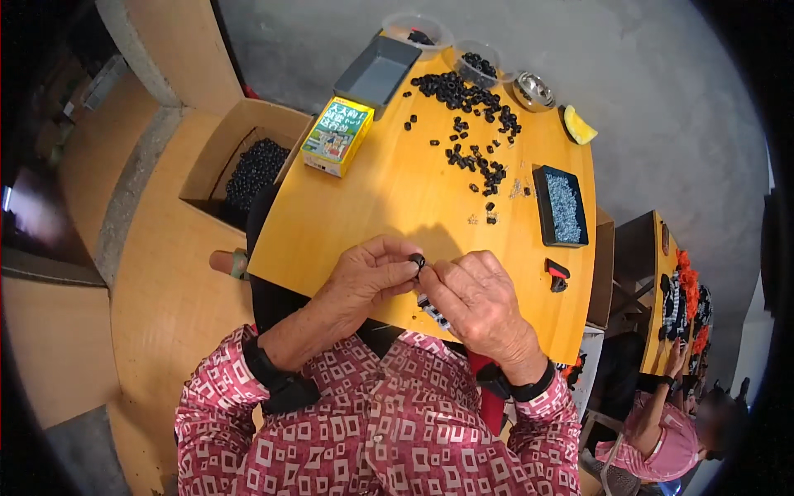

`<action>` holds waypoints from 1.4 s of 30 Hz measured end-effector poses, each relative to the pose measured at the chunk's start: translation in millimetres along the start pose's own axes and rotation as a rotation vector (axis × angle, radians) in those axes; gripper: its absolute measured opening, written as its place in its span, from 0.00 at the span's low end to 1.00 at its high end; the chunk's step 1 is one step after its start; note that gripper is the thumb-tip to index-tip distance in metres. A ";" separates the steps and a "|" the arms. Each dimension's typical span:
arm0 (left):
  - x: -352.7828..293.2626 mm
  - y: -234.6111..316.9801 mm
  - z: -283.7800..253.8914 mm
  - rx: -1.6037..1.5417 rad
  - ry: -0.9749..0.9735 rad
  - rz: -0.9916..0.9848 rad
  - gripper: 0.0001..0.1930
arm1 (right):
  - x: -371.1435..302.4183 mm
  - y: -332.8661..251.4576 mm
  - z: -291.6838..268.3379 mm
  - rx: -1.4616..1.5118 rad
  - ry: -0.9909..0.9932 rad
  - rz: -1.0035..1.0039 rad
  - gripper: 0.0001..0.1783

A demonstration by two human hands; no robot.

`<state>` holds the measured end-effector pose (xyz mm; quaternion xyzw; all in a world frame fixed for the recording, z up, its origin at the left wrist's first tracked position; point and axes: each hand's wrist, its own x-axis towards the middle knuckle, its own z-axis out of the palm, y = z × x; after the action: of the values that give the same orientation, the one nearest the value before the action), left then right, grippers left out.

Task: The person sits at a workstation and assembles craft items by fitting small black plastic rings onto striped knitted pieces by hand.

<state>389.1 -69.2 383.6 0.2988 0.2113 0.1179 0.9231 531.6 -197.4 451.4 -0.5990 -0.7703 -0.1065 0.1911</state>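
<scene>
Over the near edge of the table, my left hand (pixel 372 271) pinches a small black cylindrical part (pixel 418 260) between thumb and forefinger. My right hand (pixel 475 302) meets it from the other side, its fingers closed right beside the part; what these fingertips grip is too small to make out. Just below the right fingers a silvery metal piece (pixel 432 312) shows at the table edge, partly covered by the hand. Many similar black parts (pixel 451 89) lie scattered across the far side of the yellow table (pixel 347 219).
A black tray of small bluish metal pieces (pixel 564 207) and a red-and-black object (pixel 557 274) lie at right. Farther back are a grey tray (pixel 347 81), yellow-green box (pixel 337 136), metal bowl (pixel 533 93) and yellow wedge (pixel 579 126). A carton (pixel 207 169) stands left; another person (pixel 662 438) works right.
</scene>
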 end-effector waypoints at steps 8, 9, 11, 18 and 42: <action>-3.1 -2.9 -2.4 0.047 0.004 -0.060 0.09 | -5.6 0.2 2.3 0.067 -0.032 0.005 0.15; -3.5 -3.1 -1.9 0.063 0.019 -0.073 0.09 | -6.4 0.1 2.4 0.076 -0.042 0.007 0.15; -3.5 -4.3 -2.1 0.077 0.035 -0.088 0.09 | -7.3 0.3 0.9 0.068 -0.073 0.011 0.15; -2.5 -6.7 -1.7 0.106 0.024 -0.099 0.09 | -11.9 -5.8 6.5 0.059 -0.012 0.093 0.15; -4.7 -8.2 0.7 -0.036 -0.042 -0.145 0.10 | -25.0 -0.5 12.1 0.248 0.178 0.252 0.14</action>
<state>386.0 -77.7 380.6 0.2687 0.2107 0.0484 0.9387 534.3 -214.9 430.0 -0.6507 -0.6766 -0.0386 0.3425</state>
